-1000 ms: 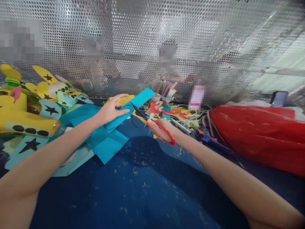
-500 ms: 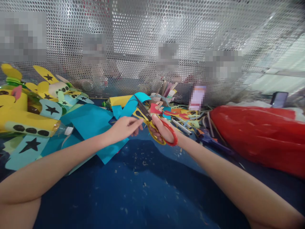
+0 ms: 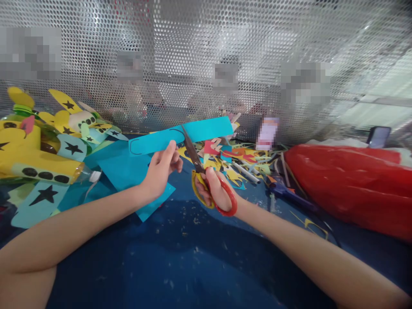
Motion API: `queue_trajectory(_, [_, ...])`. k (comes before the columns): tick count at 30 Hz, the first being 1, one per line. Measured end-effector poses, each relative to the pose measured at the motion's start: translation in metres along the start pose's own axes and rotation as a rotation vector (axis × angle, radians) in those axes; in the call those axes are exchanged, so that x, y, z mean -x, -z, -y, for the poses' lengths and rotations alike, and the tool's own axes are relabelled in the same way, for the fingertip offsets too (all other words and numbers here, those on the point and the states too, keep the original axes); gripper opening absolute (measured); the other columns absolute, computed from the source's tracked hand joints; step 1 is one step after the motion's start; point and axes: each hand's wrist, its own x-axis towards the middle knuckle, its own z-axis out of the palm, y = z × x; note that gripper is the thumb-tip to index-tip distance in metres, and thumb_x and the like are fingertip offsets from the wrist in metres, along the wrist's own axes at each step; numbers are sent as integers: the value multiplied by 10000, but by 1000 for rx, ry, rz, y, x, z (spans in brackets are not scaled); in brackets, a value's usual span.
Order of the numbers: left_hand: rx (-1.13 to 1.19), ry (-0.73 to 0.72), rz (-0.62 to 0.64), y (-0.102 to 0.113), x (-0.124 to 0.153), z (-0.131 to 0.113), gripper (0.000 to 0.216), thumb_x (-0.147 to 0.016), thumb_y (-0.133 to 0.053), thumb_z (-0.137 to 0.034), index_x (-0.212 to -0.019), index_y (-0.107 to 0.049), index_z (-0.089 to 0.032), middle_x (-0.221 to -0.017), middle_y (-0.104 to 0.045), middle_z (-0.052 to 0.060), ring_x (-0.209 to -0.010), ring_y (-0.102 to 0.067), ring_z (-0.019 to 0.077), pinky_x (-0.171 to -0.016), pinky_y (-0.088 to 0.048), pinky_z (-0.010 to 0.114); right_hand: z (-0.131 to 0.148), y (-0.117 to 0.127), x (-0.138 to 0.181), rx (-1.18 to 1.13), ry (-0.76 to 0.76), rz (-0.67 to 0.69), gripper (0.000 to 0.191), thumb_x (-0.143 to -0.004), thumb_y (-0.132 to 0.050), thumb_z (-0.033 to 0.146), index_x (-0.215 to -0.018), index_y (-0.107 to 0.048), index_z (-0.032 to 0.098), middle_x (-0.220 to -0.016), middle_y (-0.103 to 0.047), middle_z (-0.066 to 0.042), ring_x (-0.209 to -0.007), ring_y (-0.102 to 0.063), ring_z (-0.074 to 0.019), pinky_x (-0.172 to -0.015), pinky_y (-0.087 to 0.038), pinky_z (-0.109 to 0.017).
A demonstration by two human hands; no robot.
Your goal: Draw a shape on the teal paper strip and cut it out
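Note:
My left hand (image 3: 161, 169) pinches a long turquoise paper strip (image 3: 209, 128) and holds it level above the table. A dark pen outline shows near the strip's left end. My right hand (image 3: 215, 191) grips scissors (image 3: 199, 169) with red and yellow handles. The scissor blades point up and reach the strip's lower edge near its middle. More turquoise sheets (image 3: 124, 169) lie flat on the blue table (image 3: 193, 257) under my left hand.
Yellow bottle planes with black stars (image 3: 38, 141) are heaped at the left. Coloured paper scraps and sticks (image 3: 244, 156) litter the middle back. A red plastic bag (image 3: 350, 184) fills the right. A perforated metal screen (image 3: 206, 64) closes the back, with people behind it.
My left hand lifted the turquoise strip off the table and turned it level. My right hand brought the scissors upright under it, blades now at the strip's edge.

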Motion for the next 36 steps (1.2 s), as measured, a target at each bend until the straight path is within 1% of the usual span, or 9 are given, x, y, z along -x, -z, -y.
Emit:
queue_trajectory(2, [-41,-20,-62,0,0,0,409,-833,-579,-550,-657,-499,-189,-632,-383,-37,-531,-445,92,-492,-386,246,0,-1,1,-12,-5,6,613,-843,-275,757,-559,-369,221,-396,-331,68,-303,-340,-74,-317,-313,-212])
queue_trajectory(4, [-100,-15,-109,-1,2,0,396,-842,-570,-539,-656,-507,-195,-618,-379,-37,-531,-432,98,-504,-386,256,2,-1,2,-5,5,6,602,-848,-274,750,-574,-368,223,-425,-359,61,-341,-383,-84,-366,-377,-227])
queue_trajectory(8, [-189,32,-146,-5,6,-2,424,-848,-544,-552,-617,-467,-205,-577,-372,-39,-534,-417,111,-547,-394,273,8,0,3,125,80,33,628,-849,-227,761,-610,-412,211,-582,-560,-24,-561,-591,-146,-578,-495,-283])
queue_trajectory(12, [-205,37,-147,-6,7,-3,425,-825,-563,-566,-612,-480,-208,-572,-378,-35,-540,-415,119,-544,-390,280,12,4,2,299,126,54,694,-871,-184,740,-692,-559,184,-719,-656,-84,-728,-643,-193,-733,-503,-330])
queue_trajectory(15, [-234,23,-123,-5,6,0,433,-824,-569,-557,-587,-465,-211,-564,-404,-28,-558,-435,126,-574,-409,288,14,6,1,376,147,39,718,-878,-157,731,-715,-589,181,-762,-670,-95,-770,-637,-204,-784,-486,-349])
queue_trajectory(21, [-293,-4,-75,-1,5,4,434,-837,-556,-553,-582,-481,-211,-566,-438,-17,-579,-444,134,-594,-410,294,12,8,0,346,140,11,712,-860,-148,754,-699,-554,191,-765,-661,-88,-751,-631,-200,-762,-499,-350])
queue_trajectory(27, [-343,7,-81,1,5,4,440,-833,-551,-565,-576,-482,-215,-568,-458,-12,-582,-457,143,-602,-414,296,7,10,-2,319,140,16,697,-879,-153,732,-703,-551,187,-743,-652,-75,-743,-638,-188,-755,-503,-332])
queue_trajectory(30, [-357,13,-79,1,5,4,460,-841,-545,-560,-548,-463,-214,-569,-467,-7,-593,-467,142,-613,-418,293,7,10,-3,325,132,5,686,-873,-151,740,-675,-516,194,-709,-634,-69,-713,-629,-183,-716,-502,-327])
queue_trajectory(36, [-358,9,-72,2,4,4,421,-832,-561,-559,-594,-520,-215,-571,-475,-9,-572,-468,139,-587,-420,291,7,8,-2,247,63,-16,617,-851,-176,764,-636,-396,229,-550,-442,17,-483,-485,-131,-511,-470,-292])
